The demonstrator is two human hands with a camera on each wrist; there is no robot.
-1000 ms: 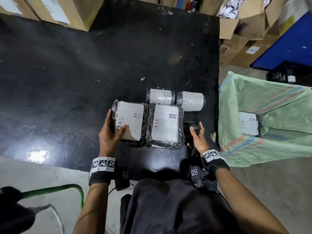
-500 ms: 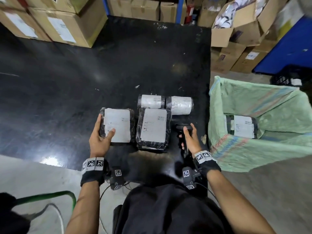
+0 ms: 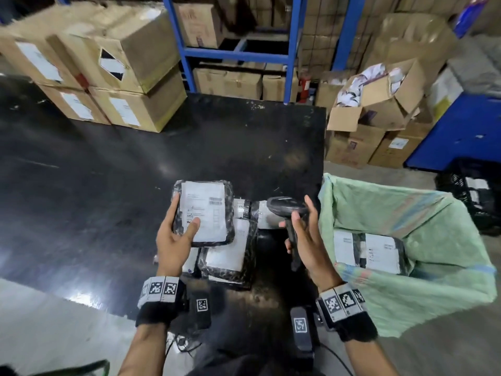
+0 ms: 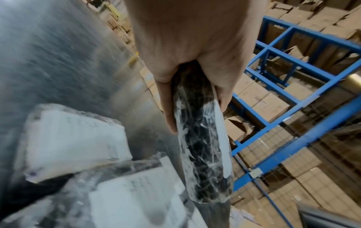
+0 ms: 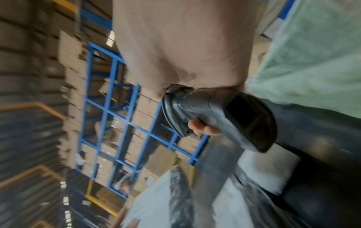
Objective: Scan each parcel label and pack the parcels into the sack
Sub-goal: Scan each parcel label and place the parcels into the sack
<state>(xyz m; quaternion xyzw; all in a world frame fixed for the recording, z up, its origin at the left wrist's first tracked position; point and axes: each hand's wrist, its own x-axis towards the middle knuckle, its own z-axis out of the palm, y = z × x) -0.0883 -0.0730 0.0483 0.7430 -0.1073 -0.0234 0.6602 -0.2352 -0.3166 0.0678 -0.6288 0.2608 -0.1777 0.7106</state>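
My left hand (image 3: 182,216) holds a flat black-wrapped parcel (image 3: 204,213) above the black table (image 3: 108,185), white label up and thumb on the label. In the left wrist view the parcel (image 4: 203,154) shows edge-on between thumb and fingers. My right hand (image 3: 301,210) grips a black barcode scanner (image 3: 287,206) just right of that parcel, its head pointing left. The right wrist view shows the scanner (image 5: 224,117) in my fist. An open green sack (image 3: 433,240) stands at the right with one labelled parcel (image 3: 379,252) inside.
Below my hands on the table lie another flat parcel (image 3: 227,256), a white one (image 3: 191,260) beside it and two rolled parcels (image 3: 244,210). Cardboard boxes (image 3: 122,77) stand at the table's far left. Blue racking (image 3: 238,52) and open cartons (image 3: 379,104) are behind.
My left hand has lifted the left flat parcel off the table. My right hand has raised the scanner from the table to beside the parcel.
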